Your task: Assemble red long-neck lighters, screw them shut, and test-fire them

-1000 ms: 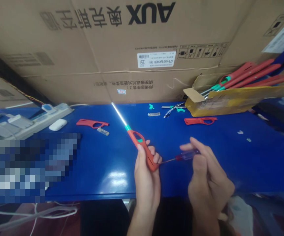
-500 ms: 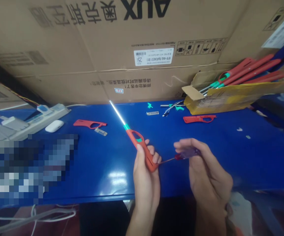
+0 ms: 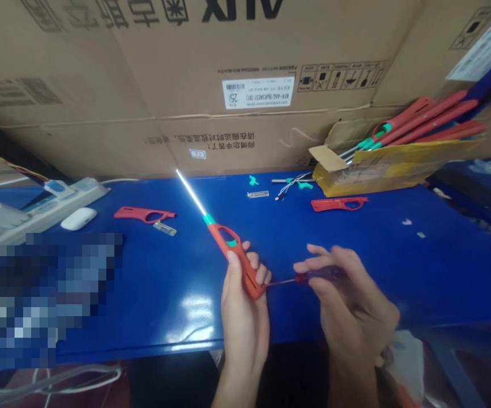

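Note:
A red long-nosed lighter (image 3: 218, 241) with a green collar and a shiny metal tube points up and left. Around its handle my left hand (image 3: 245, 294) is closed. My right hand (image 3: 347, 300) grips a screwdriver (image 3: 324, 273) by its dark purple handle, fingers bent around it. The screwdriver's thin shaft reaches left to the lower end of the lighter's handle; its very tip is hard to make out beside my left fingers.
Behind stands a large cardboard box (image 3: 143, 68). Red lighters fill a yellow-taped carton (image 3: 372, 170) at the back right. Red shell halves (image 3: 338, 204), clear tanks (image 3: 164, 228), green pieces (image 3: 253, 181), a white case (image 3: 79, 219) and a power strip (image 3: 71, 198) lie on the blue table (image 3: 152, 294).
The whole view has shifted slightly, moving most things left. My right hand's fingers have changed their hold on the screwdriver handle, with the thumb now showing along it. The lighter stays in my left hand.

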{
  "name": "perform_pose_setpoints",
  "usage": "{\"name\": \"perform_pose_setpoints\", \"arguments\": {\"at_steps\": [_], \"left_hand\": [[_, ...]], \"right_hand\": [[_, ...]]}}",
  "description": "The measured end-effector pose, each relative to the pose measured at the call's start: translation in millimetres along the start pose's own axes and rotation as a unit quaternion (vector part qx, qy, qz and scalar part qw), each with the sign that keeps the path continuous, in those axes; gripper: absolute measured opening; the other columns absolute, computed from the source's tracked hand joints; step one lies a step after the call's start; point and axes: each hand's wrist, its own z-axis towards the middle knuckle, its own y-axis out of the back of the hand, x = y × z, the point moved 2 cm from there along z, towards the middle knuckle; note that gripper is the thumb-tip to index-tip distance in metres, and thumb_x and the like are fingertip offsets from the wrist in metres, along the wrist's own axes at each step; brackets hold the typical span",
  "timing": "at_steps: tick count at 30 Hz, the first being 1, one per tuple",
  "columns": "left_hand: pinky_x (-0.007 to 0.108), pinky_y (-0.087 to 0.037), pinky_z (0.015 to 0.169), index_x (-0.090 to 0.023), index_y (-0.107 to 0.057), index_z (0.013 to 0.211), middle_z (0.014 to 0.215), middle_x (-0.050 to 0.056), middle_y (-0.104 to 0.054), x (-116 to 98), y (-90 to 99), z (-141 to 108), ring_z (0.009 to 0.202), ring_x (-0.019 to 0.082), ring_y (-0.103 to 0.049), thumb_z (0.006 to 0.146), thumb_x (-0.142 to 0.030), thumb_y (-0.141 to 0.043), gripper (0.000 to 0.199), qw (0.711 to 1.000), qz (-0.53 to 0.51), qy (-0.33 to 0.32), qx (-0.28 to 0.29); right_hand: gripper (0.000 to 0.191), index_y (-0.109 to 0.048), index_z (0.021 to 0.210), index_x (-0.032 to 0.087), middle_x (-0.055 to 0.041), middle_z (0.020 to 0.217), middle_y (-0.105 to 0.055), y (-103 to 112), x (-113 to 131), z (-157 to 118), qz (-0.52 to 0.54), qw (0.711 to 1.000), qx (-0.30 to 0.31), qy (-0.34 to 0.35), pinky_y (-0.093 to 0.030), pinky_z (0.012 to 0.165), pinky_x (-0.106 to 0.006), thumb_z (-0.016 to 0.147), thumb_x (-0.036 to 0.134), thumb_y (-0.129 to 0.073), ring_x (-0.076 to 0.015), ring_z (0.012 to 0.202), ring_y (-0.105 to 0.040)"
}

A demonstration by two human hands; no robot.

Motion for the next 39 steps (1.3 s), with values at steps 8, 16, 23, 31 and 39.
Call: {"name": "perform_pose_setpoints", "arguments": {"at_steps": [8, 16, 23, 31, 39], "left_hand": [[0.019, -0.043, 0.059, -0.015, -0.067, 0.109, 0.081, 0.0, -0.047, -1.5, -1.2, -0.7, 0.063, 0.007, -0.042, 0.097, -0.044, -0.064, 0.032, 1.0, -0.009, -0.01, 0.004], [0.02, -0.044, 0.06, -0.015, -0.067, 0.111, 0.082, 0.0, -0.048, -1.4, -0.1, -2.0, 0.064, 0.008, -0.043, 0.097, -0.043, -0.064, 0.032, 1.0, 0.005, -0.012, 0.006], [0.02, -0.043, 0.06, -0.015, -0.066, 0.11, 0.08, -0.001, -0.047, -1.9, -1.4, -1.8, 0.062, 0.008, -0.043, 0.096, -0.042, -0.065, 0.031, 1.0, -0.005, -0.018, 0.006], [0.019, -0.043, 0.06, -0.016, -0.065, 0.111, 0.079, -0.001, -0.048, -2.0, -1.2, -0.9, 0.062, 0.008, -0.043, 0.097, -0.043, -0.065, 0.03, 1.0, -0.009, -0.012, 0.012], [0.02, -0.044, 0.06, -0.016, -0.066, 0.108, 0.079, -0.001, -0.048, -0.7, -0.8, -2.0, 0.062, 0.008, -0.043, 0.096, -0.041, -0.066, 0.028, 1.0, -0.009, -0.024, 0.012]], "right_hand": [[0.043, -0.061, 0.14, 0.029, -0.0062, 0.108, -0.075, 1.9, 0.6, 1.6, -0.016, 0.997, 0.037, -0.062, -0.062, 0.088, -0.049, 0.1, 0.016, -0.052, -0.022, 0.096, -0.073], [0.042, -0.069, 0.13, 0.03, -0.0028, 0.101, -0.076, 0.0, 1.7, 1.9, -0.012, 0.998, 0.052, 0.021, -0.062, 0.087, -0.046, 0.096, 0.007, -0.056, -0.0204, 0.097, -0.071], [0.041, -0.072, 0.124, 0.03, -0.0018, 0.1, -0.076, -0.4, 0.3, 1.5, 0.003, 0.999, 0.03, -0.03, -0.064, 0.077, -0.037, 0.092, 0.006, -0.062, -0.0182, 0.09, -0.073], [0.043, -0.068, 0.13, 0.031, -0.0038, 0.11, -0.075, -2.6, 0.4, 0.7, -0.005, 0.999, 0.036, -0.024, -0.064, 0.082, -0.039, 0.099, 0.008, -0.051, -0.0184, 0.098, -0.072], [0.039, -0.074, 0.12, 0.031, -0.0014, 0.096, -0.072, -2.8, -2.1, 2.1, 0.011, 1.0, -0.007, -0.01, -0.063, 0.083, -0.039, 0.09, 0.006, -0.067, -0.0174, 0.092, -0.071]]}}
